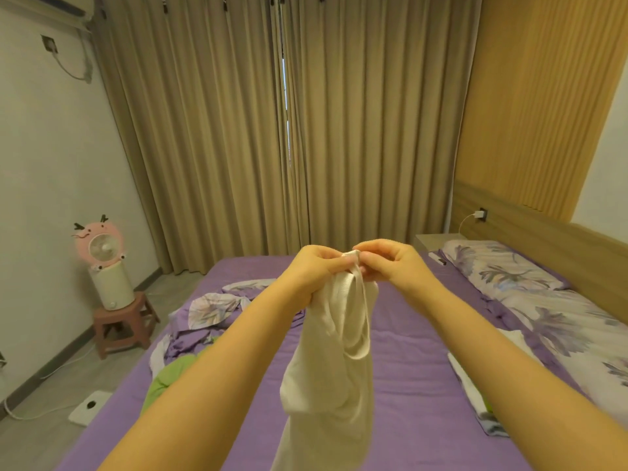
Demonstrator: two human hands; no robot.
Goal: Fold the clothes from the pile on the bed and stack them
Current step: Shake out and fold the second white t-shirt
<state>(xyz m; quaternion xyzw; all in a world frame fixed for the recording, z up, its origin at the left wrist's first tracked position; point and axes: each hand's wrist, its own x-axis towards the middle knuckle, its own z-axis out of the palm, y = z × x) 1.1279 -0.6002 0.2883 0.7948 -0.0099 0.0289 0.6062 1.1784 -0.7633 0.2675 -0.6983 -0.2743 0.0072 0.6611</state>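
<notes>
Left hand (pixel 314 270) and right hand (pixel 384 263) pinch the cream tank top (pixel 326 368) by its straps — hung above the bed (pixel 407 351), probably to straighten it before folding.

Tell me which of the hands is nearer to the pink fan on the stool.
Left. The left hand holds the cream tank top at mid-frame, on the side of the pink fan; the right hand pinches the strap farther away.

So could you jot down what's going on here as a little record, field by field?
held item: cream ribbed tank top, hanging above the bed
left hand: grips the top's strap end
right hand: pinches the same strap end
bed: purple sheet
unfolded pile: green garment among rumpled cloth, left
folded stack: right, beside floral pillow
</notes>
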